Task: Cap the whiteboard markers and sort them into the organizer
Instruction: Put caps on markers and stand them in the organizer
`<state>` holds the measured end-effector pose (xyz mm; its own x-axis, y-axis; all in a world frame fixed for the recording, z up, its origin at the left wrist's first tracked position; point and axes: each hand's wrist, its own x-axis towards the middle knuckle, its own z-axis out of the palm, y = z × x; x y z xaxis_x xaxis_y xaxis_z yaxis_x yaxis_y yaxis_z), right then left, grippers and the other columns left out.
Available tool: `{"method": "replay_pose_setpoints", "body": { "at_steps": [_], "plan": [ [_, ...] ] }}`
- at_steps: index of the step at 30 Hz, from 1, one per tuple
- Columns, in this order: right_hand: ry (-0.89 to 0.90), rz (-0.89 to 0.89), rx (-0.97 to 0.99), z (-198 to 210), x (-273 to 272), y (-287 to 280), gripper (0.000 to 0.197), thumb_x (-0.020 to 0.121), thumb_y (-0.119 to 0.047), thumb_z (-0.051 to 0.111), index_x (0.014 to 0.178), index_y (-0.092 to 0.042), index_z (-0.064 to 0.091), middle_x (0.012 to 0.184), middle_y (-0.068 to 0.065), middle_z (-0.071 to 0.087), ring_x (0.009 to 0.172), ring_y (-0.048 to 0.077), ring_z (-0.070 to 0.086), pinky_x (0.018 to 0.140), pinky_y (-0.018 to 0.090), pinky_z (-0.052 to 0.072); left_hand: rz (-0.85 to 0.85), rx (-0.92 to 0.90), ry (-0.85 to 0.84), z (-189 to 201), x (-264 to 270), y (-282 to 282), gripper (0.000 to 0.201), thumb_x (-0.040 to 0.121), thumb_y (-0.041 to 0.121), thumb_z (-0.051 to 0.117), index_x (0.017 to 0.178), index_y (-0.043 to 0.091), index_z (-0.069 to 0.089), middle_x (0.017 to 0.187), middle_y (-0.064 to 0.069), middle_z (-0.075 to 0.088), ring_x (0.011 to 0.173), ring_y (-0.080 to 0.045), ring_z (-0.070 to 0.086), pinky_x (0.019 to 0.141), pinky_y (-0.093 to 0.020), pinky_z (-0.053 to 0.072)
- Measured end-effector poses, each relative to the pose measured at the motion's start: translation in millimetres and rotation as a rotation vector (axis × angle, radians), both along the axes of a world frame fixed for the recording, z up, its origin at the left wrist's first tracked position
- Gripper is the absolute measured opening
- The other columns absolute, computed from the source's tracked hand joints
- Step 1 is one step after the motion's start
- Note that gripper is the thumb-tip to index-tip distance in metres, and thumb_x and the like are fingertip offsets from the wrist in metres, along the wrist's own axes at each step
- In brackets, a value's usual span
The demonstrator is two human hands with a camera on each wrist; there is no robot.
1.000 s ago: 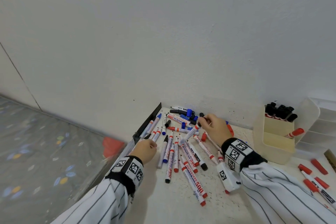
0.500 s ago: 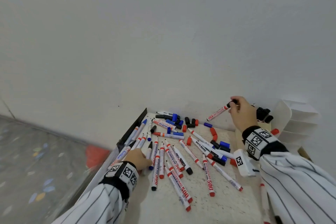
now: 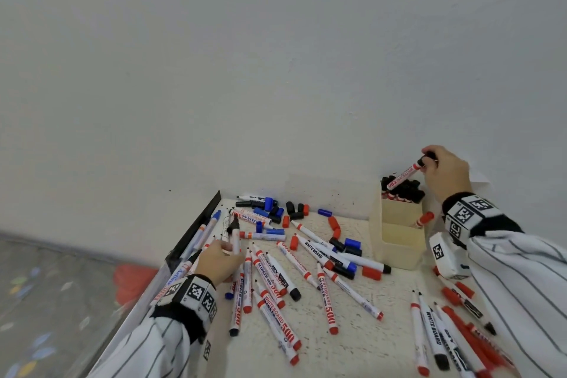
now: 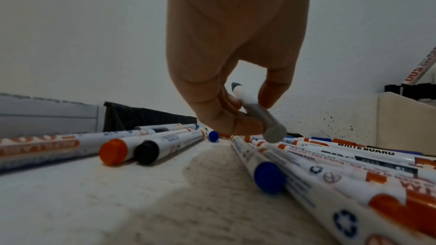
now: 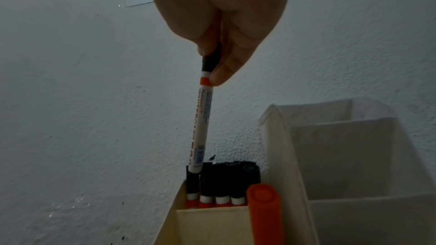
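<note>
White speckled surface (image 3: pixel 352 344) set against a plain wall carries the whole job, and nearest the wearer lie scattered whiteboard markers (image 3: pixel 326 301), red, blue and black, many uncapped, with a second cluster at the right edge. Loose caps (image 3: pixel 333 224) sit further back among them.

Just beyond the near pile, the left hand (image 3: pixel 219 261) has its fingers and thumb curled round an uncapped black marker (image 4: pixel 256 111), pinching it at mid-barrel with the tip pointing up and away. These pens look light, stiff and smooth, so a mid-barrel pinch should control them well; taking hold near the tip would risk ink on the fingers.

Further off, at the wall, stands the cream organizer (image 3: pixel 395 242). Its rear compartment already holds upright black-capped markers (image 5: pixel 224 180), and one red-capped marker (image 3: pixel 425 219) leans in the middle compartment. Above it the right hand (image 3: pixel 445 172) pinches a capped black marker (image 5: pixel 202 124) by its cap end, barrel hanging down with its lower end among the stored caps. Gripping on the cap could pull it loose if it is not pressed home; that cannot be judged here.
</note>
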<state>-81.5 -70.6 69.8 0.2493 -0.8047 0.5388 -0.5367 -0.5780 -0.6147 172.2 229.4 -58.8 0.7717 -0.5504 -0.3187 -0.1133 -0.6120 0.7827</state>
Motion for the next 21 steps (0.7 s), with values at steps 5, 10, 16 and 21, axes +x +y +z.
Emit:
{"method": "replay_pose_setpoints", "body": {
  "at_steps": [5,10,16,21],
  "plan": [
    [0.191,0.024,0.055,-14,13,-4,0.027,0.092,-0.003,0.046,0.114,-0.005,0.062,0.114,0.02,0.061,0.106,0.034,0.055,0.093,0.034,0.041,-0.025,-0.078,-0.066,-4,-3,-6,0.032,0.085,0.017,0.063,0.114,0.016,0.051,0.092,-0.004,0.065,0.083,-0.016,0.065,0.073,-0.03,0.056],
    [0.245,-0.056,0.073,-22,20,-4,0.022,0.091,-0.011,0.052,0.111,-0.016,0.059,0.104,0.011,0.066,0.093,0.029,0.059,0.074,0.028,0.042,-0.065,-0.098,-0.102,-5,-3,-9,0.036,0.087,0.019,0.06,0.122,0.017,0.05,0.091,-0.001,0.065,0.082,-0.013,0.064,0.076,-0.029,0.055],
    [0.346,0.051,0.181,-39,34,-12,0.024,0.089,-0.001,0.051,0.111,0.001,0.06,0.109,0.022,0.064,0.101,0.034,0.058,0.085,0.031,0.041,-0.068,-0.127,-0.089,-8,-2,-7,0.037,0.089,0.016,0.057,0.125,0.015,0.049,0.086,0.005,0.062,0.077,-0.007,0.062,0.062,-0.018,0.05],
    [0.464,0.005,0.241,-53,44,-15,0.032,0.089,-0.002,0.048,0.119,-0.003,0.059,0.123,0.02,0.057,0.114,0.035,0.052,0.099,0.036,0.038,-0.048,-0.169,-0.065,-9,-4,-5,0.037,0.091,0.015,0.054,0.127,0.016,0.05,0.082,0.007,0.061,0.072,-0.003,0.06,0.057,-0.013,0.045]
  ]
}}
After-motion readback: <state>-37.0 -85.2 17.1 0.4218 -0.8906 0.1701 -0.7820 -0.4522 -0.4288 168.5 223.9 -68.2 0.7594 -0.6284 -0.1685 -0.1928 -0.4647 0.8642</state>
